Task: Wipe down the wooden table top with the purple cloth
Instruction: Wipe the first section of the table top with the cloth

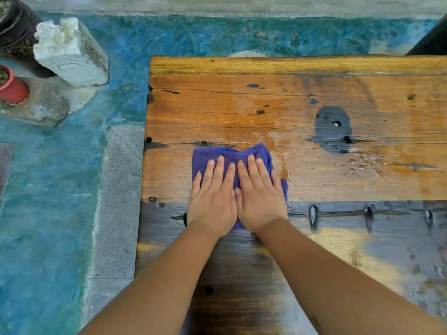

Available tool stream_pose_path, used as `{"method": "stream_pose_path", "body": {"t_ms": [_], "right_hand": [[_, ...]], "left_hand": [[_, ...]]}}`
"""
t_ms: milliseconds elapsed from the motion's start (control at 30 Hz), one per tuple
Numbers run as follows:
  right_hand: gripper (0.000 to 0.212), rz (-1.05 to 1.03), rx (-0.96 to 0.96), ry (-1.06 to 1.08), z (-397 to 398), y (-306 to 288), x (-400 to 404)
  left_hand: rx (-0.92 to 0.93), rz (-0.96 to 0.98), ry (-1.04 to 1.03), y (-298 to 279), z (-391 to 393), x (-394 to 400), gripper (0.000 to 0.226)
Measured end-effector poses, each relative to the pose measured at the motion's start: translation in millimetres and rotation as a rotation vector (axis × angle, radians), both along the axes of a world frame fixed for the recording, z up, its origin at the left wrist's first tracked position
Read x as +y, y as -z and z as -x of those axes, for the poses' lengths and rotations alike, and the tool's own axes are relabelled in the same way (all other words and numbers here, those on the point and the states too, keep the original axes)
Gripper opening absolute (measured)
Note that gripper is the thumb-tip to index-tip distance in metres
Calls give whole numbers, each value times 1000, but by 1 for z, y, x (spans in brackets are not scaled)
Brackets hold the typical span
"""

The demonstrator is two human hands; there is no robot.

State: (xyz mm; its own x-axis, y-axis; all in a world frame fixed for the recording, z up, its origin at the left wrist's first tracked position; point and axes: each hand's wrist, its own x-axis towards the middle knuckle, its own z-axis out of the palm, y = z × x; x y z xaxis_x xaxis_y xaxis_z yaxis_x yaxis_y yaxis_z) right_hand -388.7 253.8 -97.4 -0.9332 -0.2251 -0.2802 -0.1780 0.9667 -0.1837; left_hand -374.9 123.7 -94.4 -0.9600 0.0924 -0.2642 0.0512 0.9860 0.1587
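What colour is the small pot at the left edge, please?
Red small pot, seen in the head view.

The table (302,97) is worn, cracked wood — glossy and wet-looking, with dark metal studs (204,143). The cloth (229,153) is soft purple fabric. Far left, a block (70,52) is rough and stone-like.

An outdoor patio is showing here: weathered blue-painted concrete floor (60,189), a red plant pot (13,89), and a broken concrete block (70,52) beside the table's left edge.
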Motion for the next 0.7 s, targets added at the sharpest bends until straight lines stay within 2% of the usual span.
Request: {"method": "stream_pose_path", "body": {"t_ms": [433,700], "right_hand": [[62,-1,189,18,199,4,-2],[58,-1,260,-8,281,2,-4]], "left_hand": [[188,-7,17,10,199,-6,59],[218,4,-20,8,280,-6,57]]}}
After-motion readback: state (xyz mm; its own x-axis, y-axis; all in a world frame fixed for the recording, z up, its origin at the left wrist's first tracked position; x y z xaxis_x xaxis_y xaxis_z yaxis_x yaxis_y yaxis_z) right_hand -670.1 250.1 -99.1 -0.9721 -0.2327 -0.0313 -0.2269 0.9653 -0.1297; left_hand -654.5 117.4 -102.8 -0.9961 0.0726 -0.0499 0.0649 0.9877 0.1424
